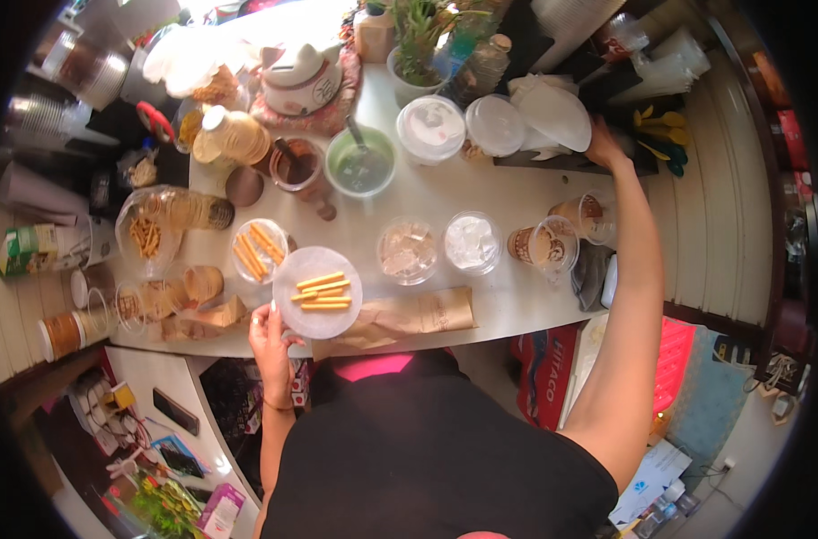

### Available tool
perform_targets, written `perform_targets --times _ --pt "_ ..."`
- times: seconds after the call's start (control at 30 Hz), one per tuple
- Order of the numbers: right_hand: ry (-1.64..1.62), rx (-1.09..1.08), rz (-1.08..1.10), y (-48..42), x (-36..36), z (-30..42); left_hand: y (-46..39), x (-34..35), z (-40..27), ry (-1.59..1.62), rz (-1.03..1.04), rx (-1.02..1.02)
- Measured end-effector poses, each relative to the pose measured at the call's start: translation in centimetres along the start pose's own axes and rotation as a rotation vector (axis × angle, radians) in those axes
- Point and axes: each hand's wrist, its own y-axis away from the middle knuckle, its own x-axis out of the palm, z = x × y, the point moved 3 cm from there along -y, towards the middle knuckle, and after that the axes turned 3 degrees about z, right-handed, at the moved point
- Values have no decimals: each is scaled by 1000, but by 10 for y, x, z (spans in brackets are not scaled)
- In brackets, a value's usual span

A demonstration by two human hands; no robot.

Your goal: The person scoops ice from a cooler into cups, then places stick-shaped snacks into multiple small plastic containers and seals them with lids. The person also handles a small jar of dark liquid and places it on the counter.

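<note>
My left hand [274, 340] grips the near edge of a round translucent lid or dish [318, 263] on which several yellow breadsticks [324, 292] lie. Just beyond it stands a cup topped with more sticks [259, 250]. At the far right my right hand [604, 145] touches a white round lid or paper piece [557, 113] by a dark organizer; its fingertips are partly hidden, so its grip cannot be told. Two clear cups of ice, one brownish [407, 250] and one clear [473, 243], stand mid-counter. A flattened brown paper bag [409, 316] lies at the near edge.
A green tub [360, 160] with a utensil, a jar of dark contents [295, 165] and lidded white tubs [432, 128] stand farther back. Stacked printed cups [550, 242] lie at the right. A bag of sticks [146, 232] and bottles crowd the left. A white lucky-cat figure [301, 77] stands behind.
</note>
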Motion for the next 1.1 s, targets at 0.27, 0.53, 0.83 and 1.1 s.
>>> perform_targets --times 0.27,0.53,0.83,1.1 --pt "23 37 -142 14 -28 15 -8 1 -5 -53 56 -14" --pt "-512 -18 -673 124 -138 190 -16 2 -1 -19 137 -4" --pt "-472 -593 -59 221 -24 457 -23 3 -10 41 233 7" --pt "-414 -555 -21 219 0 477 -26 1 -6 68 323 -39"
